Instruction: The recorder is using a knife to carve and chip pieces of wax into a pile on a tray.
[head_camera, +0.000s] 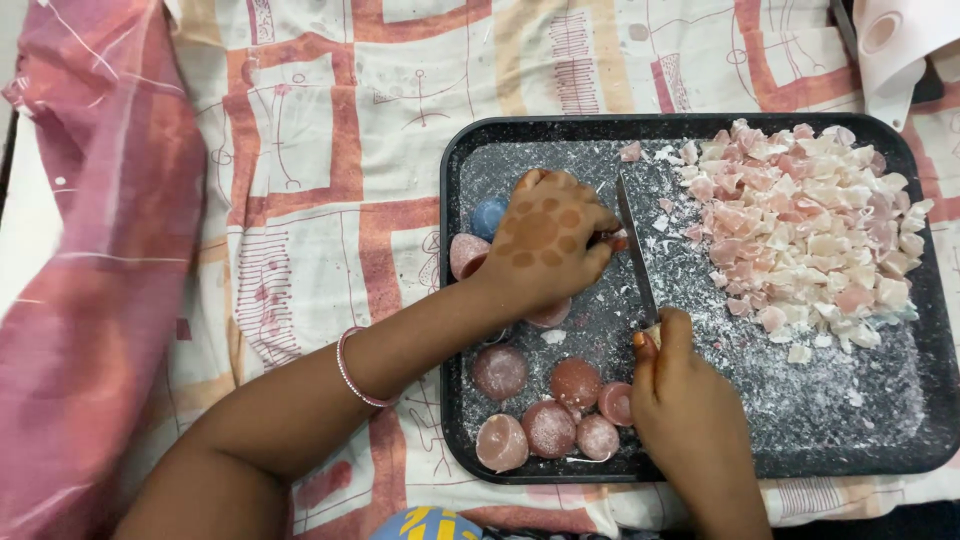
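Observation:
A black tray (905, 455) lies on a patterned cloth. My right hand (685, 410) grips the handle of a knife (634, 245), whose blade points away from me across the tray. My left hand (545, 240) rests over round pink wax-like pieces at the tray's left and pinches something small against the blade. Several round pink domes (548, 405) lie at the tray's near left corner, with a blue one (488, 215) beside my left hand. A heap of chopped pink and white chips (810, 225) fills the far right of the tray.
White crumbs and dust cover the tray floor. A pink-red cloth (95, 270) lies bunched at the left. A white object (900, 40) sits at the top right corner. The patterned cloth (330, 130) spreads around the tray.

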